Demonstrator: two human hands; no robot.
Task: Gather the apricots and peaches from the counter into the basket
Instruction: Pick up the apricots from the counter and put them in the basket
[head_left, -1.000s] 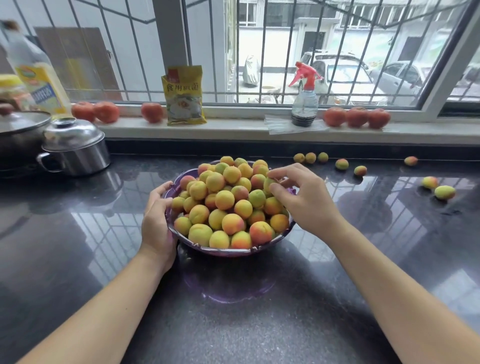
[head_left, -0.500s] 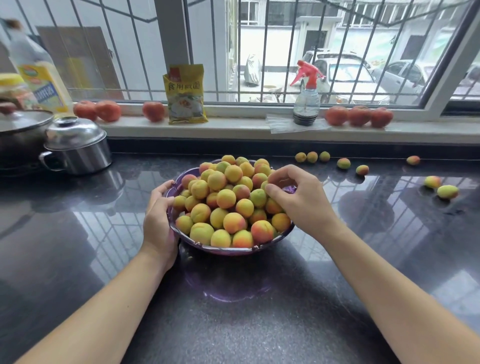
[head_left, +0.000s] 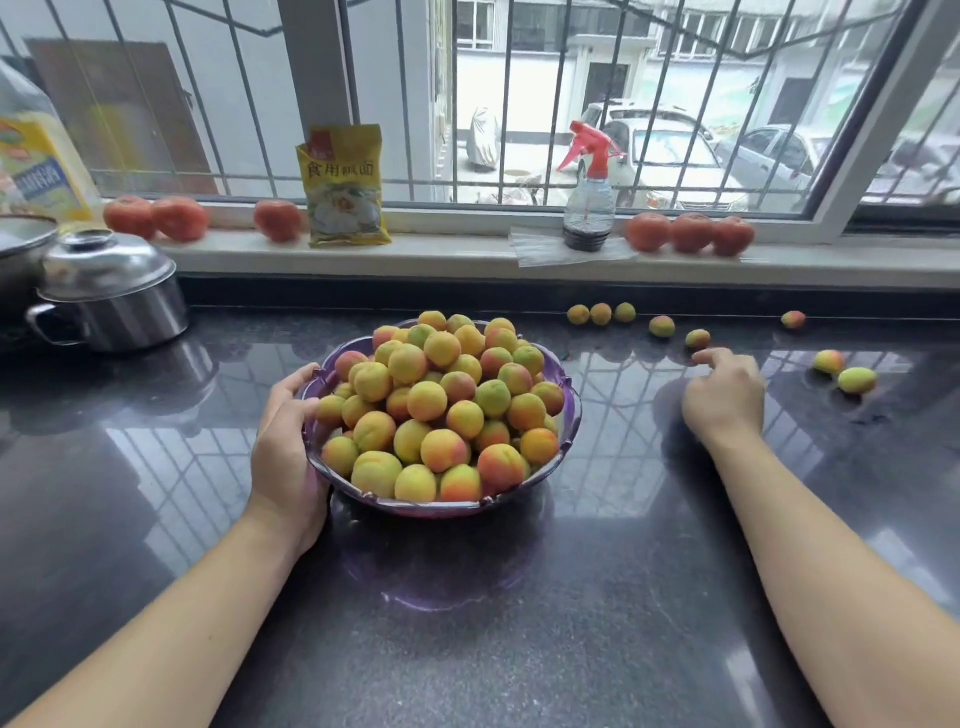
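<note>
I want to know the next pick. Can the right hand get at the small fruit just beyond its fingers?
Probably yes. The right hand lies open on the counter, fingertips just short of the nearest apricot, with nothing between them.

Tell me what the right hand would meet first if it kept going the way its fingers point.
Probably the loose apricot just beyond the right hand, whose fingertips point at it; depth is unclear.

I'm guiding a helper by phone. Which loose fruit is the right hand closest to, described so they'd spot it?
Find the purple basket, then the right hand beside it. The apricot lies just beyond its fingertips, alone, nearer than the row of three.
</note>
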